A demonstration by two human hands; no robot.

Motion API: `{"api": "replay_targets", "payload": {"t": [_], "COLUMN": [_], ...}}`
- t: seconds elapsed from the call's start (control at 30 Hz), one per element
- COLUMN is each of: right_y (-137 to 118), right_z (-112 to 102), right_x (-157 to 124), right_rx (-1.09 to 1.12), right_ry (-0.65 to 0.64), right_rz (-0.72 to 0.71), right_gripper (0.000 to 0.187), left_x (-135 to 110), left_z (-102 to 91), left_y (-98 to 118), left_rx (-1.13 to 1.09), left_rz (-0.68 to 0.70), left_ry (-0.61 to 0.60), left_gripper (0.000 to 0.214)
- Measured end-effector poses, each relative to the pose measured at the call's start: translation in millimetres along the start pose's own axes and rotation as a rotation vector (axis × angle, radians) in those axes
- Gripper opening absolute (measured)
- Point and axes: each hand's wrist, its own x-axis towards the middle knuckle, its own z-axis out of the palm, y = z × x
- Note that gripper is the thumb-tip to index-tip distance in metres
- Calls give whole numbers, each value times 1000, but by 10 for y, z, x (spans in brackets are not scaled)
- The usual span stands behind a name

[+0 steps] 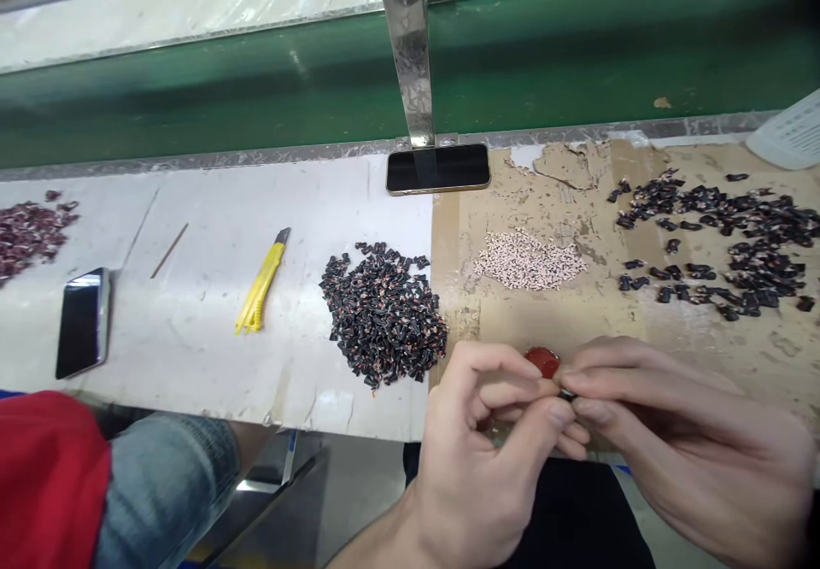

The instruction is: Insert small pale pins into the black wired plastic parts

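My left hand (487, 441) and my right hand (666, 432) meet at the table's front edge, fingertips pinched together on a tiny black part (566, 395). A small red round object (543, 360) sits just behind the fingertips on the table. A heap of small black parts (384, 313) lies to the left of my hands. A little pile of pale pinkish pins (529, 260) lies beyond them. More black parts (730, 240) are spread at the right.
A yellow utility knife (261, 285), a thin stick (169, 250), a phone (82, 323) at the left and another phone (438, 167) at the back lie on the table. A dark reddish pile (29, 231) is far left. Another person's jeans knee (160, 483) and red cloth (44, 475) are at lower left. A green conveyor (576, 65) runs behind.
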Motion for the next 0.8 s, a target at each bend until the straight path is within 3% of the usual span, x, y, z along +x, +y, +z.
{"api": "replay_targets", "payload": {"t": [0.23, 0.47, 0.63, 0.8], "right_y": [7, 5, 86, 105], "right_z": [63, 11, -54, -95], "right_x": [-20, 61, 13, 21], "right_rx": [69, 29, -13, -4], "right_ry": [70, 23, -14, -81], "right_rz": [49, -3, -3, -10], "right_gripper": [37, 23, 22, 19], "left_x": [-13, -23, 59, 136], "left_z": [-95, -136, -220, -201], "left_y": [105, 128, 316, 438], "left_rx": [158, 400, 620, 804], "left_rz": [-129, -76, -194, -70], "left_ry": [-58, -100, -289, -425], "left_gripper": [22, 20, 32, 39]}}
